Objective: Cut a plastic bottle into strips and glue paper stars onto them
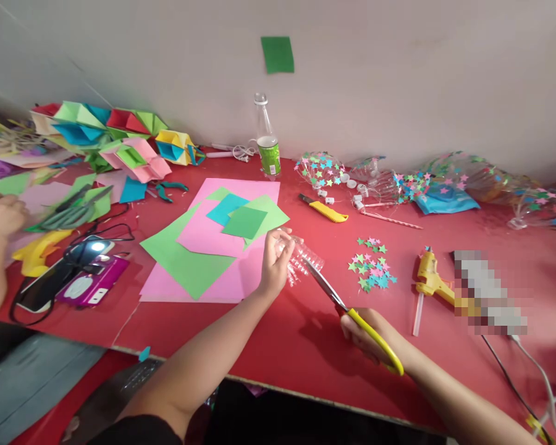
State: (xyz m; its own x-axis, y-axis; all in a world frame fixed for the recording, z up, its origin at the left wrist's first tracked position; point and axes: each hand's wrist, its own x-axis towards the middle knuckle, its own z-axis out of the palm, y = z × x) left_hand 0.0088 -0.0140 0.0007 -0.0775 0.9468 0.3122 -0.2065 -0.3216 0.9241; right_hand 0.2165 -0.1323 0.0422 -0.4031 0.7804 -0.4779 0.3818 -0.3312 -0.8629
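Note:
My left hand [276, 262] is closed around a clear ridged plastic piece [309, 254], which looks like part of a cut bottle with narrow strips hanging from its lower side. My right hand [373, 337] grips yellow-handled scissors [327, 283] by the handles. Their blade tips touch or overlap the plastic's near edge; I cannot tell how far apart the blades are. Just left of my left hand lies a stack of coloured paper, with a dark green square [244, 222] on top. To the right of the plastic are scattered paper stars [371, 266].
A yellow cutter [325, 210] and an upright bottle [269, 148] stand beyond my hands. On the right are a glue gun [429, 275] and cables. Star-covered plastic pieces [322, 170] line the wall. Another person's hand [0, 216] is at far left, near folded paper shapes [134, 157].

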